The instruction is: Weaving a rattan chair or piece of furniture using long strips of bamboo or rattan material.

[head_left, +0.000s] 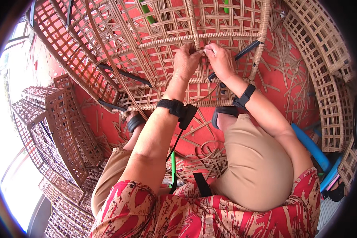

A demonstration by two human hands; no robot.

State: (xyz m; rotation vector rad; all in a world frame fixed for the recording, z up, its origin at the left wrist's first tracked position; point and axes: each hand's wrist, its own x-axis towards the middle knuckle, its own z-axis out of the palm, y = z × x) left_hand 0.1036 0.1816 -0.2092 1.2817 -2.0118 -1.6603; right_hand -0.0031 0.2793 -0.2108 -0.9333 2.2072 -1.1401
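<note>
In front of me stands a large open-weave rattan frame (158, 39), its edges bound with wound cane. At a joint where an upright wrapped bar (192, 20) meets a crosswise one, both my hands work close together. My left hand (187, 60) is closed, thumb and fingers pinched on a thin cane strip. My right hand (219, 61) pinches at the same spot, its fingertips almost touching the left's. The strip itself is mostly hidden by the fingers. Below the right hand, a loose strip curves down across the weave.
Black braces (248, 50) cross the frame's corners. A long loose cane (103, 51) slants over its left side. More woven rattan pieces stand at left (63, 131) and right (329, 91). Cane offcuts (281, 75) litter the red floor (194, 137). Blue tubes (311, 146) lie at right.
</note>
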